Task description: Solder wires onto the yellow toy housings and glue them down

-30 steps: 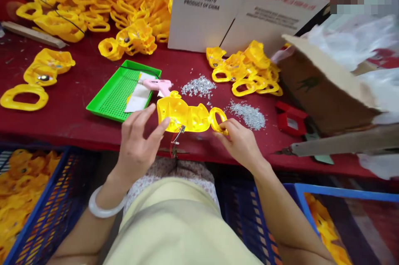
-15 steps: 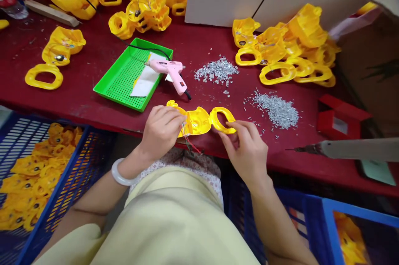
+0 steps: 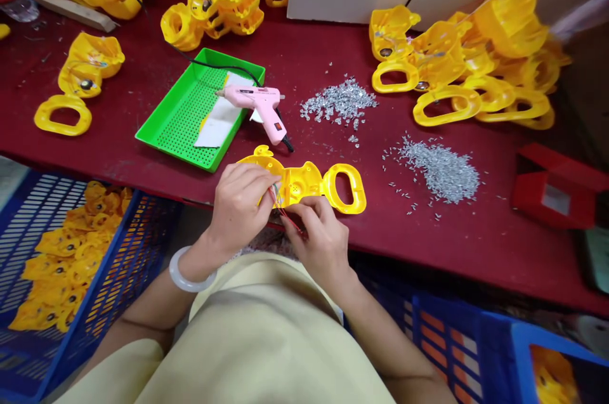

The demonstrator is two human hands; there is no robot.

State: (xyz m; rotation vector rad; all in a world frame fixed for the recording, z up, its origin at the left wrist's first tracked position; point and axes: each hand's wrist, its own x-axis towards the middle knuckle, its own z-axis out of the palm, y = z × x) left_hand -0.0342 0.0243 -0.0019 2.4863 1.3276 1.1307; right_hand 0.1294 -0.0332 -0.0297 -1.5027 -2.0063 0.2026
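On a dark red cloth-covered table (image 3: 304, 65), a hollow bright-yellow plastic shell (image 3: 304, 182) with a ring-shaped end lies at the near edge, its long axis running left to right before a person's 2 bare hands. The left hand (image 3: 242, 198) covers the shell's left end, thumb and fingers pinched on thin red and dark wires (image 3: 279, 206); the right hand (image 3: 321, 236) sits at the near side of the shell's middle, fingers narrow beside the same wires, though whether they grip cannot be told. The wires run between the 2 hands, the shell just beyond the right fingers. Beyond the shell, to its left, rest a pink plastic glue gun (image 3: 254, 99) and a rectangular green perforated tray (image 3: 174, 118); to its right spreads a heap of small silvery pins (image 3: 442, 169). No brand or label is readable; the glue gun's dark markings are too small to make out
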